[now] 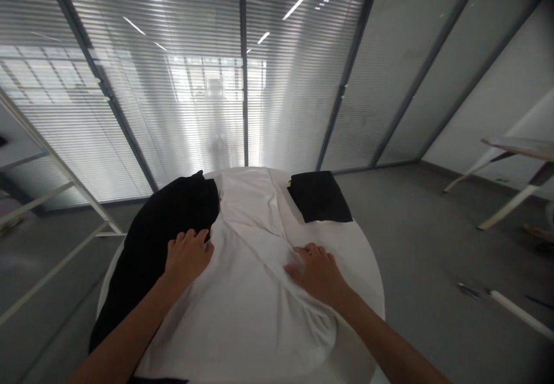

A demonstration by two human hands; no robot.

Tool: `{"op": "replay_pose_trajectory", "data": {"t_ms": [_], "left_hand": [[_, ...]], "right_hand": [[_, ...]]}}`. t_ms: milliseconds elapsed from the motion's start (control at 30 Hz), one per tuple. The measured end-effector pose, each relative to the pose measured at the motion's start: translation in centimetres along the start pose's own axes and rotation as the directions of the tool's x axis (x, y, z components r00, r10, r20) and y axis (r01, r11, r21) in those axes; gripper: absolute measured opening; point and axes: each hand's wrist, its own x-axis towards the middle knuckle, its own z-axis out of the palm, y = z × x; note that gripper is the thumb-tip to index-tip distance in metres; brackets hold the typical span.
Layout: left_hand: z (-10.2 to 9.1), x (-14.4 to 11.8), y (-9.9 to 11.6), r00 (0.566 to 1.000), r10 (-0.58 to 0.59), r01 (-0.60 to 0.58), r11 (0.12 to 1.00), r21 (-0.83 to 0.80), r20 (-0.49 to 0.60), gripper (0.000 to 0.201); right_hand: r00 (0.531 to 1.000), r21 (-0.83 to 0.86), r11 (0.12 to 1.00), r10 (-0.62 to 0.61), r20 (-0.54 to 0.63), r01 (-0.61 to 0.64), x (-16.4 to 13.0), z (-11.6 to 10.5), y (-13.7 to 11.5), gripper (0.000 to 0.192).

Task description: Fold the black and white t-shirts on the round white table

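A white shirt [255, 292] lies spread over a round white table, creased diagonally, with its near end towards me. At its left edge my left hand [188, 255] has its fingers curled, the thumb pinching the cloth. My right hand [318, 271] closes on the shirt's right edge, thumb on the near side and fingers beyond it. Just left of the shirt is a heap of black cloth [168, 217], which runs down along the table's left side under my left forearm. A folded black cloth [321, 196] rests at the far right of the table.
The white table's [359, 257] round rim shows at the right. A white metal frame [56, 165] stands on the left. Behind is a glass partition with blinds [285, 96]. On the right are another table [519, 145] and a white rod [519, 313] on the floor.
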Motion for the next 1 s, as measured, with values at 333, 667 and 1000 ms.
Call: {"op": "replay_pose_trajectory", "data": {"t_ms": [333, 667, 1000], "left_hand": [[-1.5, -7.8, -4.4, 0.939, -0.085, 0.135, 0.982, -0.130, 0.334, 0.041], [-0.9, -9.7, -4.1, 0.948, 0.019, 0.083, 0.950, -0.301, 0.319, 0.020], [-1.9, -12.6, -0.8, 0.900, 0.153, 0.097, 0.842, -0.531, 0.408, 0.022]], "right_hand": [[0.984, 0.005, 0.984, 0.175, 0.043, -0.176, -3.0, -0.4, -0.6, 0.057], [0.978, 0.064, 0.985, 0.146, 0.151, -0.157, -4.4, -0.6, -2.9, 0.078], [0.979, 0.026, 0.993, 0.112, 0.170, -0.118, -2.7, -2.8, 3.3, 0.071]]}}
